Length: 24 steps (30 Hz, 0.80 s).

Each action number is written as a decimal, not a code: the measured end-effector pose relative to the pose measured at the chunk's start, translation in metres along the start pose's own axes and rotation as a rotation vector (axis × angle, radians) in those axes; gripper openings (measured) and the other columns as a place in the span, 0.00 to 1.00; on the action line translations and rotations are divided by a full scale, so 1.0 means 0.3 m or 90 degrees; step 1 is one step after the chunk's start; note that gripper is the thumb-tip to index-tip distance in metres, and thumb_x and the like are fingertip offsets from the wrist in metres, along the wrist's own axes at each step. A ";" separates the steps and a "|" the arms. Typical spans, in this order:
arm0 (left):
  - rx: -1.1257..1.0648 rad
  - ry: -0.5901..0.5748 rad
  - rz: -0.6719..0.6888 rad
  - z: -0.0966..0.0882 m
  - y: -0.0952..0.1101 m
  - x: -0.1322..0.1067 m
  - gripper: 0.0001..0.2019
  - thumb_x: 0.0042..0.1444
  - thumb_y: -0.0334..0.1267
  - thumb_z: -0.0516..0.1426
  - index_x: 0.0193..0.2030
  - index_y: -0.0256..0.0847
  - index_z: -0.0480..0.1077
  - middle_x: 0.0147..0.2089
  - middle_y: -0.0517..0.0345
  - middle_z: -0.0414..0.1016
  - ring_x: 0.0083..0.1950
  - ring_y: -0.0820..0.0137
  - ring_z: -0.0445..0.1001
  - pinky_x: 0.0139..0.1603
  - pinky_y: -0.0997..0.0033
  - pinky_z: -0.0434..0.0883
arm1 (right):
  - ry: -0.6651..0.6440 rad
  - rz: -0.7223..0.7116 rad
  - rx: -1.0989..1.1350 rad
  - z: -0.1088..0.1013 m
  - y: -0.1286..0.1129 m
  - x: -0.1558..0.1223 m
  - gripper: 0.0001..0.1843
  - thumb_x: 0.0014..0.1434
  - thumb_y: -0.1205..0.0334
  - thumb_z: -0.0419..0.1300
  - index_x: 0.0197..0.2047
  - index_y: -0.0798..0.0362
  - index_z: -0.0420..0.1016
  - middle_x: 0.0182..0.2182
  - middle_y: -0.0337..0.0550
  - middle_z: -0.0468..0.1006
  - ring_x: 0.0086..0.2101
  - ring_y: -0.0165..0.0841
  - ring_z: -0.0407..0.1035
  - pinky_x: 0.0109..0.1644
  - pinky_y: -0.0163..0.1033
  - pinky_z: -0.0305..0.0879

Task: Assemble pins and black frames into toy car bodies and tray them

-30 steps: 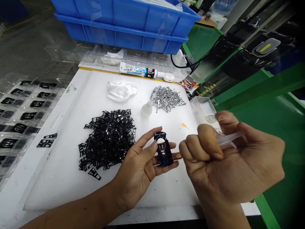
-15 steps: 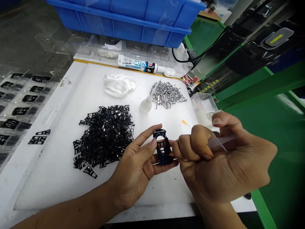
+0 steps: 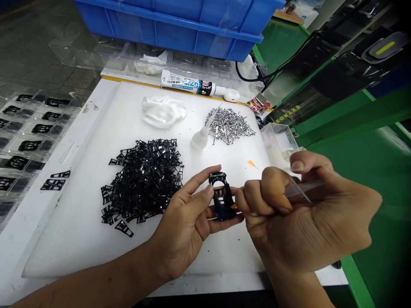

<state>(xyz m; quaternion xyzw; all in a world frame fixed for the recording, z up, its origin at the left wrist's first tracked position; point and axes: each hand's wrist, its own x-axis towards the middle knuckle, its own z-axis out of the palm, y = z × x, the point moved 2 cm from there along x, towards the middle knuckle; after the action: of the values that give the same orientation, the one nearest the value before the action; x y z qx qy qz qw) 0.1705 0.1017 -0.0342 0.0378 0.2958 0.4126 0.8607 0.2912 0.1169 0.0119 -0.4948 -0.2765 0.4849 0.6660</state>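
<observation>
My left hand (image 3: 180,231) grips a glossy dark shell like a toy car body (image 3: 221,211) by its edges, thumb on the near side and fingers behind. Through its openings a black frame piece shows. My right hand (image 3: 308,231) is wrapped round a clear plastic syringe (image 3: 306,191), most of it hidden in the fist. An orange pointed tip (image 3: 234,206) pokes out past the right fingers and meets the shell's right edge; whether it touches, I cannot tell. Left of the hands lies a heap of black window-frame parts (image 3: 144,184).
Beyond the hands stand a small squeeze bottle (image 3: 199,139) and a pile of silver parts (image 3: 231,124). A white cloth (image 3: 163,112), glue tube (image 3: 189,84) and loose orange tip (image 3: 252,163) lie around. Clear trays (image 3: 69,113) flank the left; a blue bin (image 3: 180,25) rises behind.
The whole view has shifted slightly, so everything sits a little further right. Both hands keep the same hold, and the orange tip stays by the shell's right edge.
</observation>
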 end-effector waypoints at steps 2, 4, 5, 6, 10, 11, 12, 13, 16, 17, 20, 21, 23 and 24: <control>-0.002 -0.002 -0.001 0.000 0.000 0.001 0.17 0.66 0.32 0.55 0.61 0.45 0.69 0.45 0.52 0.78 0.44 0.70 0.79 0.52 0.55 0.78 | 0.005 0.004 0.002 -0.004 0.001 0.000 0.07 0.59 0.56 0.48 0.30 0.46 0.59 0.12 0.30 0.47 0.13 0.26 0.37 0.14 0.33 0.48; -0.003 -0.005 -0.002 -0.001 0.001 0.000 0.17 0.66 0.32 0.55 0.61 0.45 0.69 0.45 0.52 0.79 0.44 0.70 0.79 0.52 0.54 0.77 | 0.011 0.009 0.001 -0.003 0.003 0.003 0.06 0.58 0.56 0.48 0.30 0.46 0.59 0.12 0.30 0.47 0.13 0.26 0.36 0.14 0.33 0.47; -0.003 -0.006 -0.003 -0.002 0.001 -0.001 0.17 0.66 0.32 0.55 0.61 0.45 0.69 0.45 0.52 0.79 0.44 0.69 0.79 0.52 0.54 0.77 | 0.016 0.012 -0.001 -0.001 0.004 0.005 0.06 0.57 0.56 0.48 0.30 0.46 0.58 0.12 0.30 0.47 0.13 0.26 0.36 0.14 0.33 0.47; -0.002 -0.005 -0.004 -0.003 0.001 -0.001 0.17 0.66 0.32 0.55 0.61 0.45 0.69 0.46 0.52 0.79 0.44 0.69 0.79 0.52 0.54 0.77 | 0.021 0.015 -0.001 0.002 0.005 0.008 0.06 0.57 0.56 0.47 0.30 0.46 0.58 0.12 0.30 0.47 0.13 0.27 0.36 0.14 0.33 0.47; -0.004 -0.005 -0.007 -0.007 0.000 -0.001 0.17 0.66 0.32 0.55 0.61 0.45 0.69 0.44 0.53 0.79 0.43 0.70 0.79 0.52 0.54 0.77 | 0.037 0.022 -0.001 0.010 0.006 0.012 0.05 0.57 0.57 0.47 0.29 0.46 0.57 0.11 0.30 0.46 0.13 0.27 0.36 0.14 0.33 0.47; -0.005 -0.006 -0.006 -0.008 0.000 0.000 0.17 0.66 0.32 0.55 0.61 0.45 0.69 0.44 0.54 0.79 0.43 0.70 0.79 0.52 0.54 0.77 | 0.033 0.023 -0.001 0.010 0.006 0.011 0.05 0.57 0.57 0.47 0.30 0.46 0.57 0.12 0.30 0.46 0.13 0.27 0.36 0.15 0.33 0.47; -0.005 -0.008 -0.006 -0.008 -0.001 0.000 0.17 0.66 0.32 0.55 0.61 0.45 0.69 0.44 0.53 0.79 0.43 0.70 0.79 0.52 0.53 0.77 | 0.029 0.027 -0.002 0.008 0.006 0.010 0.05 0.57 0.57 0.48 0.30 0.46 0.57 0.12 0.30 0.46 0.14 0.27 0.36 0.15 0.34 0.47; -0.004 -0.009 -0.006 -0.009 -0.001 0.000 0.18 0.66 0.32 0.55 0.61 0.45 0.69 0.45 0.52 0.79 0.44 0.69 0.79 0.53 0.53 0.77 | 0.021 0.029 -0.003 0.006 0.006 0.008 0.05 0.57 0.57 0.48 0.30 0.46 0.57 0.12 0.30 0.46 0.14 0.27 0.36 0.16 0.34 0.47; -0.005 -0.009 -0.003 -0.007 -0.003 -0.002 0.17 0.66 0.32 0.55 0.61 0.44 0.69 0.46 0.51 0.79 0.44 0.69 0.79 0.53 0.54 0.77 | -0.005 0.033 0.002 -0.003 0.003 0.006 0.06 0.58 0.55 0.49 0.31 0.46 0.58 0.13 0.30 0.47 0.14 0.26 0.37 0.16 0.33 0.47; -0.008 -0.009 -0.002 -0.006 -0.003 -0.003 0.17 0.66 0.32 0.55 0.61 0.44 0.69 0.45 0.51 0.79 0.44 0.70 0.79 0.52 0.55 0.77 | -0.011 0.034 0.006 -0.006 0.003 0.006 0.06 0.58 0.55 0.50 0.31 0.46 0.58 0.13 0.30 0.47 0.14 0.26 0.37 0.16 0.33 0.47; -0.023 -0.008 0.000 -0.002 -0.003 -0.005 0.17 0.66 0.31 0.55 0.61 0.43 0.69 0.44 0.53 0.79 0.42 0.71 0.79 0.51 0.56 0.78 | -0.027 0.023 0.017 -0.008 0.007 0.004 0.07 0.59 0.55 0.50 0.31 0.46 0.59 0.13 0.30 0.47 0.14 0.25 0.37 0.15 0.32 0.47; -0.027 -0.004 -0.001 -0.001 -0.003 -0.005 0.17 0.66 0.31 0.55 0.61 0.43 0.69 0.44 0.53 0.79 0.42 0.71 0.79 0.51 0.56 0.78 | -0.035 0.016 0.020 -0.006 0.010 0.001 0.07 0.60 0.55 0.49 0.32 0.46 0.60 0.13 0.30 0.48 0.14 0.25 0.38 0.15 0.32 0.47; -0.026 0.003 -0.002 -0.001 -0.004 -0.002 0.17 0.66 0.31 0.55 0.60 0.43 0.69 0.44 0.54 0.78 0.42 0.71 0.79 0.51 0.56 0.78 | -0.049 0.005 0.027 0.000 0.017 -0.007 0.08 0.62 0.55 0.49 0.33 0.47 0.62 0.13 0.31 0.50 0.14 0.25 0.39 0.16 0.31 0.48; -0.023 0.007 -0.001 -0.002 -0.005 0.000 0.17 0.66 0.31 0.55 0.60 0.43 0.69 0.44 0.53 0.78 0.42 0.70 0.79 0.51 0.55 0.78 | -0.053 0.000 0.027 0.003 0.019 -0.010 0.09 0.64 0.55 0.48 0.33 0.47 0.63 0.13 0.31 0.50 0.14 0.25 0.40 0.16 0.31 0.49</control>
<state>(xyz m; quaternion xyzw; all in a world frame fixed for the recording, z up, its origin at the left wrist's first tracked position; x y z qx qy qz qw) 0.1713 0.1005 -0.0351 0.0197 0.2930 0.4175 0.8599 0.2873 0.1147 0.0073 -0.4598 -0.2936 0.5110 0.6643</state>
